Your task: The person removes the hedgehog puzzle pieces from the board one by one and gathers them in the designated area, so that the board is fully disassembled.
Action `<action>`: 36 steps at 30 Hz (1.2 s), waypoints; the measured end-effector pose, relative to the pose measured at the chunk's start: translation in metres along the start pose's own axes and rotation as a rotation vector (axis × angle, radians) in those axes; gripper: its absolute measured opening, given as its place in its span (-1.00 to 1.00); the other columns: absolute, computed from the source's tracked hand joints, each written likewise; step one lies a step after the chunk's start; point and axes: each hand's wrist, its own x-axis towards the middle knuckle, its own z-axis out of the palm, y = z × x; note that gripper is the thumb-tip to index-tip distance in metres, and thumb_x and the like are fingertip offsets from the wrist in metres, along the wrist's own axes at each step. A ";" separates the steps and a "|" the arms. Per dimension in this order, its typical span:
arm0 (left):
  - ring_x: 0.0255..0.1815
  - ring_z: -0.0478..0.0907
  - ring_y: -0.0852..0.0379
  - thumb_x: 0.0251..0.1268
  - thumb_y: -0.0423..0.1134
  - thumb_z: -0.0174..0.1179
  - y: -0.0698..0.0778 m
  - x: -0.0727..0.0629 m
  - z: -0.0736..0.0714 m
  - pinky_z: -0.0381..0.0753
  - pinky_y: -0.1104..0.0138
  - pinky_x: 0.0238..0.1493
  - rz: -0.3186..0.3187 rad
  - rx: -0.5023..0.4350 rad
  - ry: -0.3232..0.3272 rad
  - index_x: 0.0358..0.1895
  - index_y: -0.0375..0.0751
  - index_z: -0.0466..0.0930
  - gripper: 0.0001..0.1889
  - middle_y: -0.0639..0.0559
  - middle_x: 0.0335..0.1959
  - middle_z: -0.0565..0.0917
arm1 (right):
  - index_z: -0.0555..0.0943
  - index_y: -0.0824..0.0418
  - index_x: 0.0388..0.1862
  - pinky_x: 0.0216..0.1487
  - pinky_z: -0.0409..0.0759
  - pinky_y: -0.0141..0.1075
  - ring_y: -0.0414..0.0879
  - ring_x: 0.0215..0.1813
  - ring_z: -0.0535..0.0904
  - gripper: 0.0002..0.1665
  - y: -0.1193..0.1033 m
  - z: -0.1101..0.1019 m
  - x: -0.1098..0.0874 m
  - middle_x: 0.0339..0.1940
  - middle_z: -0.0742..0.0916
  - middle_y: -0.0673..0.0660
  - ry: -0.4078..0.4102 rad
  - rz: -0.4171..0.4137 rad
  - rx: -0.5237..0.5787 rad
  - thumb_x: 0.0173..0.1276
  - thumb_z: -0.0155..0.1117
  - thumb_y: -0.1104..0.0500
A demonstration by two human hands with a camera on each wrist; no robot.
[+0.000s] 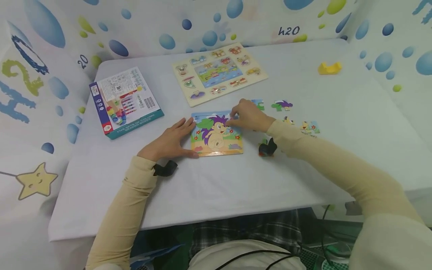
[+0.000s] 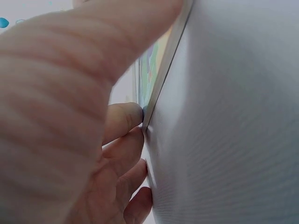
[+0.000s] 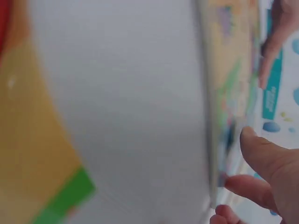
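A hedgehog picture puzzle lies flat on the table. My left hand steadies it, with spread fingers along the left edge and the thumb at the lower left corner. In the left wrist view the fingertips touch the board's side. My right hand reaches over the upper right corner, thumb and bent index finger down at the picture. In the right wrist view the thumb and index finger stand apart over the blurred board; I cannot tell whether a piece is between them.
Loose puzzle pieces lie right of the board, partly behind the right arm; one piece looms large in the right wrist view. A wooden knob puzzle stands behind, a boxed set at left, a yellow block far right.
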 end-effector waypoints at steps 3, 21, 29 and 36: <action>0.62 -0.35 -0.12 0.02 0.19 0.42 -0.002 -0.001 0.002 -0.16 -0.13 0.53 -0.002 -0.004 -0.001 0.57 -0.16 -0.10 0.16 -0.02 0.62 -0.17 | 0.61 0.30 0.17 -0.04 0.47 -0.12 0.07 -0.05 0.48 -0.45 0.006 -0.007 -0.002 -0.02 0.63 0.27 0.003 -0.006 -0.007 0.37 0.30 -0.05; 0.60 -0.12 -0.19 0.30 0.10 0.24 0.023 -0.003 0.007 0.01 -0.06 0.53 0.017 0.055 0.122 0.48 -0.33 0.17 -0.17 -0.27 0.57 0.02 | 0.46 0.46 0.25 0.37 0.28 0.19 0.37 0.32 0.37 -0.45 0.111 -0.063 -0.042 0.27 0.50 0.45 -0.134 0.051 -0.115 0.36 0.27 0.20; 0.57 0.02 -0.15 0.45 0.09 0.05 0.079 0.019 0.039 0.02 0.12 0.55 0.167 0.231 0.150 0.45 -0.39 0.21 -0.27 -0.28 0.52 0.14 | 0.51 0.47 0.19 0.24 0.43 0.12 0.28 0.15 0.50 -0.52 0.117 -0.062 -0.047 0.11 0.59 0.42 -0.084 0.078 -0.110 0.36 0.28 0.23; 0.62 -0.21 -0.08 0.46 0.23 -0.08 0.095 0.028 0.049 -0.12 0.12 0.58 0.131 0.303 0.014 0.56 -0.30 -0.14 -0.13 -0.18 0.60 -0.13 | 0.48 0.49 0.22 0.15 0.49 0.11 0.24 0.06 0.53 -0.37 0.127 -0.072 -0.053 0.06 0.63 0.44 -0.060 0.135 -0.098 0.28 0.35 0.12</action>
